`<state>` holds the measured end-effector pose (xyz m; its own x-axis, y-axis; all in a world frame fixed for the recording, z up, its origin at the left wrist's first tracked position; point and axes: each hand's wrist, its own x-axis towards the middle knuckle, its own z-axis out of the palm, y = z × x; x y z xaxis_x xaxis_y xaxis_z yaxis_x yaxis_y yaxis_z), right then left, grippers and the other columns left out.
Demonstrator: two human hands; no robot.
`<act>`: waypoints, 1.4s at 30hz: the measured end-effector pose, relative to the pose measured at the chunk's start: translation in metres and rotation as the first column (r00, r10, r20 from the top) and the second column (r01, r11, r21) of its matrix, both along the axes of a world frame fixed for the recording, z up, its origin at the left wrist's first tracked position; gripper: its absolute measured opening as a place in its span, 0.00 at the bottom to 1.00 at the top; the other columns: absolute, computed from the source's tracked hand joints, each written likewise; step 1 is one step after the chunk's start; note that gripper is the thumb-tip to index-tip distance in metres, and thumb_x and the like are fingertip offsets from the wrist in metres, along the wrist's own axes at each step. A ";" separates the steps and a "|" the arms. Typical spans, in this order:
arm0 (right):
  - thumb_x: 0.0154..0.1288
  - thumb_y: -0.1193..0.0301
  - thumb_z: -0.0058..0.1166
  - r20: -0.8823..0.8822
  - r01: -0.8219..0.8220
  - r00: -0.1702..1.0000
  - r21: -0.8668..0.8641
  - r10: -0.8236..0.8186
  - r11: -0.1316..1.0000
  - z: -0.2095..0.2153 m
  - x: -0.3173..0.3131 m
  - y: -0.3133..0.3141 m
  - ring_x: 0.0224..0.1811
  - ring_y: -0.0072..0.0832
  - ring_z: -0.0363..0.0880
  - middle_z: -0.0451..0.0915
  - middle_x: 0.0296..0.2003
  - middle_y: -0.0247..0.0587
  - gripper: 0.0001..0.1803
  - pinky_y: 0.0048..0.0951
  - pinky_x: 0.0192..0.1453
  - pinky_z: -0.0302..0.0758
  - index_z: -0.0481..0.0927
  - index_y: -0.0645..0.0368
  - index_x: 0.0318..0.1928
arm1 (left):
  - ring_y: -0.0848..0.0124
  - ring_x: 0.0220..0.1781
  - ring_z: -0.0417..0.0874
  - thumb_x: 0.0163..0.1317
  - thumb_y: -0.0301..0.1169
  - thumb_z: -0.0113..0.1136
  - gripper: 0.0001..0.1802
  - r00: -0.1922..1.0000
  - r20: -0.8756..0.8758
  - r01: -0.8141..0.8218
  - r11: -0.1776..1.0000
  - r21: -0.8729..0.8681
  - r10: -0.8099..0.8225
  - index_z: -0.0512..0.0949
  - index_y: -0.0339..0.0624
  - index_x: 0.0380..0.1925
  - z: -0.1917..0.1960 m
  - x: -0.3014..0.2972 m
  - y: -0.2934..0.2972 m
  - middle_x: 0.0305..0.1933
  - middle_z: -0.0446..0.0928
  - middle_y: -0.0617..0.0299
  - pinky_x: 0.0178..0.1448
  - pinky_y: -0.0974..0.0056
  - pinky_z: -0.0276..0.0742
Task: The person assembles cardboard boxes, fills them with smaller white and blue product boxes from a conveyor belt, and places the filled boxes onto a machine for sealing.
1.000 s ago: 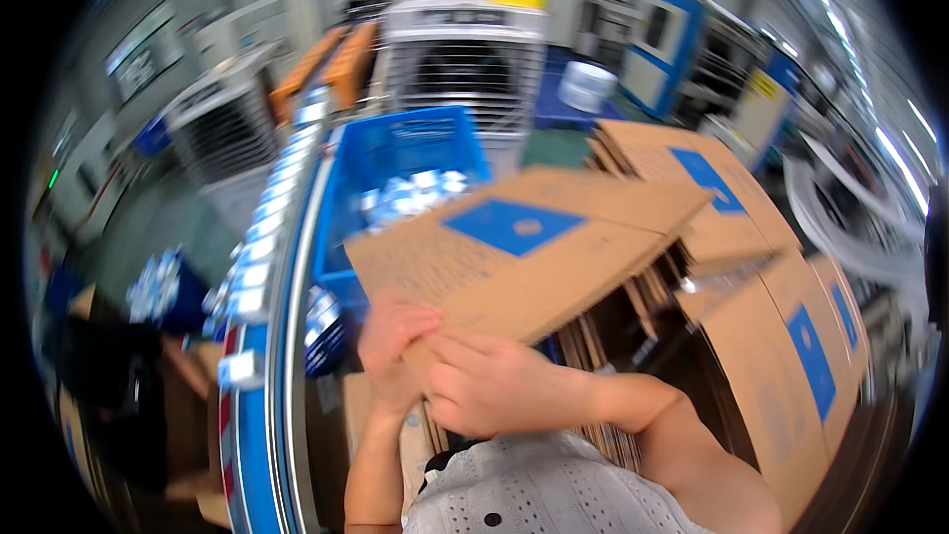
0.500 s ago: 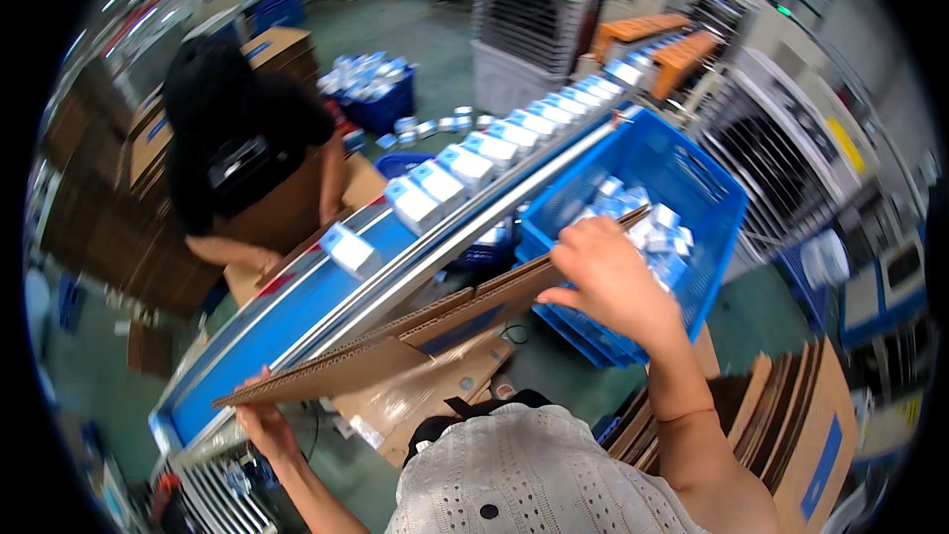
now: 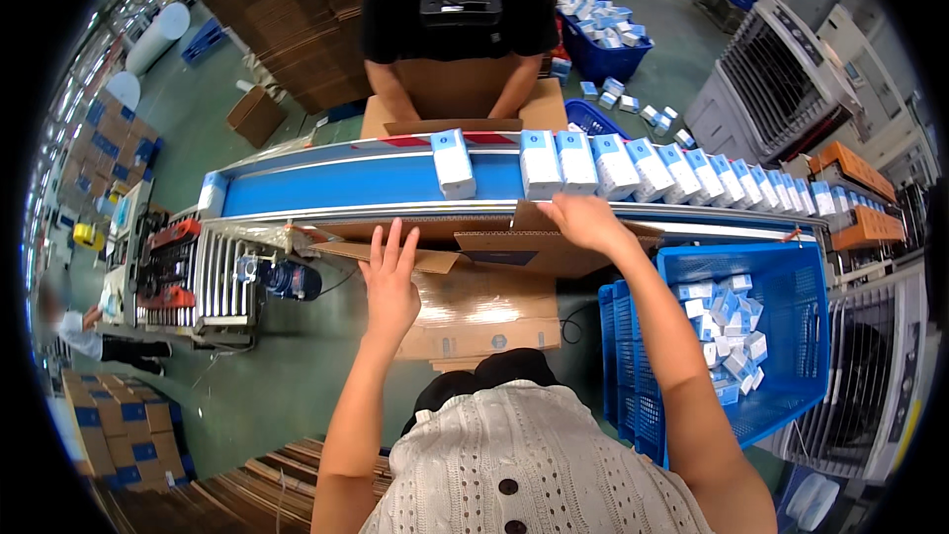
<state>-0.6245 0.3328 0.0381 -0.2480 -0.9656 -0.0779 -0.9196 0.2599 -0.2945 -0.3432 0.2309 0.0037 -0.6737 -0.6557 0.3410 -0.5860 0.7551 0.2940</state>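
A brown cardboard box [image 3: 568, 259], partly unfolded with its flaps loose, is in front of me along the near side of the conveyor. My right hand [image 3: 590, 224] is closed over its upper edge. At the box's left flap, my left hand [image 3: 392, 287] has its fingers spread and raised; they grip nothing, and whether the palm touches the flap I cannot tell. Just beyond runs the blue conveyor belt [image 3: 336, 186]. A single white-and-blue carton [image 3: 454, 166] stands on it, left of a row of several similar cartons [image 3: 615, 166].
A blue crate [image 3: 813, 336] of small cartons stands at my right. Wrapped flat cardboard [image 3: 484, 311] lies below the box. Across the belt, a person [image 3: 460, 15] reaches into another box. A roller conveyor with a motor [image 3: 292, 279] is at left, and folded cardboard [image 3: 262, 489] at lower left.
My view has turned, bringing the conveyor level across it. My left hand has gone from gripping the cardboard's end to spread fingers. The box has opened out; my right hand still grips its edge.
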 end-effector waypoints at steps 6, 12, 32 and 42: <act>0.55 0.73 0.45 -0.117 -0.274 0.956 -0.019 0.270 0.961 0.001 -0.005 0.027 0.31 0.49 0.76 0.77 0.24 0.52 0.12 0.44 0.35 0.72 0.69 0.65 0.40 | 0.59 0.37 0.69 0.40 0.17 0.49 0.09 0.999 0.002 0.036 0.999 0.024 -0.036 0.75 0.44 0.18 0.003 0.015 0.012 0.22 0.66 0.62 0.54 0.29 0.53; 0.55 0.70 0.48 0.397 0.480 0.842 -0.246 -0.364 0.842 0.008 -0.033 0.108 0.32 0.52 0.74 0.75 0.27 0.57 0.10 0.43 0.33 0.71 0.69 0.65 0.34 | 0.64 0.36 0.69 0.30 0.25 0.56 0.07 0.551 0.380 0.706 0.658 0.261 -0.743 0.74 0.45 0.15 0.118 0.014 0.050 0.22 0.67 0.66 0.57 0.36 0.53; 0.56 0.57 0.49 -0.336 -0.192 0.939 -0.331 0.074 0.924 -0.016 -0.032 0.084 0.32 0.41 0.71 0.72 0.26 0.47 0.18 0.42 0.49 0.64 0.73 0.62 0.24 | 0.58 0.41 0.76 0.51 0.39 0.58 0.16 0.780 0.185 0.389 0.694 0.606 -0.598 0.74 0.43 0.36 -0.028 -0.100 0.106 0.37 0.75 0.53 0.44 0.59 0.70; 0.63 0.68 0.44 0.683 0.654 0.675 -0.380 -0.277 0.654 -0.068 -0.083 0.194 0.38 0.43 0.73 0.76 0.34 0.50 0.13 0.33 0.41 0.69 0.73 0.69 0.32 | 0.52 0.67 0.51 0.56 0.34 0.49 0.31 0.978 0.094 0.150 0.943 0.297 -0.185 0.57 0.36 0.59 -0.041 -0.036 0.134 0.64 0.54 0.46 0.68 0.49 0.39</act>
<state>-0.7072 0.5271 -0.0304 -0.7721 -0.6177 0.1493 -0.3504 0.2179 -0.9109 -0.3795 0.3648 -0.0377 -0.8060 -0.5882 0.0664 -0.5023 0.7390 0.4489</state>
